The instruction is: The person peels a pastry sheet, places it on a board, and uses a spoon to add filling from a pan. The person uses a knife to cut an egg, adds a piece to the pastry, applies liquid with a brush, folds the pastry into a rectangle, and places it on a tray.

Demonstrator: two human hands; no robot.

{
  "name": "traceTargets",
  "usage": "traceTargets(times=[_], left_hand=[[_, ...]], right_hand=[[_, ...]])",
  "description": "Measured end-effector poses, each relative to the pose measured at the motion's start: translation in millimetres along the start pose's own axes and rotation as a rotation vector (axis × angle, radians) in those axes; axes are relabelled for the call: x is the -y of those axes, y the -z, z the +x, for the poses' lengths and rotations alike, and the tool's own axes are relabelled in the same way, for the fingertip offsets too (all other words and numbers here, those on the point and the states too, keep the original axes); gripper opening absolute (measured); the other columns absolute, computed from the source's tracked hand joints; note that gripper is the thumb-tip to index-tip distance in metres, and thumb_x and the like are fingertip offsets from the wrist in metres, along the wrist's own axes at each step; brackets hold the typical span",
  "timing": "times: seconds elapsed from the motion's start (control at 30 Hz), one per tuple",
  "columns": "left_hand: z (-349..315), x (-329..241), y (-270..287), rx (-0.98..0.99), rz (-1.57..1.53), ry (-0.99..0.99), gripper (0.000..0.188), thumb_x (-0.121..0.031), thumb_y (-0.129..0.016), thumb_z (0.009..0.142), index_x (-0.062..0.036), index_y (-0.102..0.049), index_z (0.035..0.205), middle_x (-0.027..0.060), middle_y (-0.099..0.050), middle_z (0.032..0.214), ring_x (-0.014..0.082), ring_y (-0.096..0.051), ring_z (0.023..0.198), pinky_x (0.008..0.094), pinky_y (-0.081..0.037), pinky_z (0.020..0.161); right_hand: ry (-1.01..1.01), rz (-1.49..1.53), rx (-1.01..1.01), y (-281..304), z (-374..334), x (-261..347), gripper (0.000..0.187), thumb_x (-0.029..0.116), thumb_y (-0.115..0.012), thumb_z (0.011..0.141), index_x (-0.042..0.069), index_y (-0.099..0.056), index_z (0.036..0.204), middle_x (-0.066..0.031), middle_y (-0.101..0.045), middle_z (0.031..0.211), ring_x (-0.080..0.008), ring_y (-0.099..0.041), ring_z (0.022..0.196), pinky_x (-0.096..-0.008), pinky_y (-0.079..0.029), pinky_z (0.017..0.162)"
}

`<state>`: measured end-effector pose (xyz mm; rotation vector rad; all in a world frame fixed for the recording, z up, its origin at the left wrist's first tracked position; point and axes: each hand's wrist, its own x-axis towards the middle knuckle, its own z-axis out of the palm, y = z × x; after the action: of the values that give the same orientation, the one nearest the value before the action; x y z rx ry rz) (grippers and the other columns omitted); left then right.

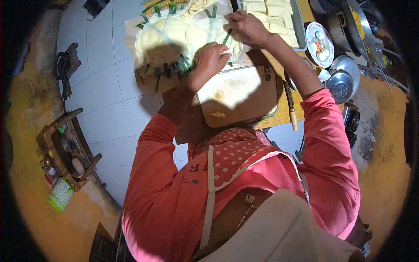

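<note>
Left hand curled and right hand bent-fingered, can't tell if either pinches anything, both over the pale dough sheet beyond the board, where tugging a green strip could tear it and a careless forearm could bump the knife.

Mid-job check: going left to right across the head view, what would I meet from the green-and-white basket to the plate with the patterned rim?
Green-and-white basket → left hand → right hand → wooden-handled knife → patterned-rim plate.
</note>
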<state>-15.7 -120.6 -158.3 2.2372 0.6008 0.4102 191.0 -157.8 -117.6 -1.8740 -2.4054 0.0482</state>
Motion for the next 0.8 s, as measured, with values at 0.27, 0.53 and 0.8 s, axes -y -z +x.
traceTargets(times=[0.27,0.53,0.8], left_hand=[[-16,3,-3,-0.061,-0.17,0.044,0.016,-0.013,-0.067,0.076,-0.0053,-0.068,0.089,0.0101,-0.061,0.075,0.0247,-0.061,0.069,0.0352,-0.048,0.063],[-23,-6,4,-0.092,0.03,-0.082,0.017,-0.016,-0.068,0.077,-0.0036,-0.069,0.089,0.0119,-0.061,0.076,0.0274,-0.061,0.075,0.0373,-0.048,0.068],[-28,-6,2,-0.138,-0.027,0.05,0.019,-0.018,-0.069,0.077,-0.003,-0.069,0.09,0.0129,-0.063,0.081,0.0268,-0.062,0.073,0.0364,-0.049,0.067]], right_hand=[[-0.078,0.081,0.106,11,0,1,0.041,0.013,-0.062,0.076,0.007,-0.059,0.116,-0.012,-0.057,0.113,-0.0297,-0.056,0.102,-0.0384,-0.048,0.085],[0.112,0.137,0.048,14,10,-19,0.028,0.021,-0.062,0.078,0.012,-0.065,0.105,-0.0128,-0.062,0.106,-0.0311,-0.062,0.09,-0.0408,-0.05,0.076],[-0.294,0.705,-0.203,73,93,-36,0.022,0.011,-0.058,0.086,-0.001,-0.056,0.068,-0.0122,-0.061,0.072,-0.0275,-0.059,0.068,-0.0389,-0.046,0.063]])
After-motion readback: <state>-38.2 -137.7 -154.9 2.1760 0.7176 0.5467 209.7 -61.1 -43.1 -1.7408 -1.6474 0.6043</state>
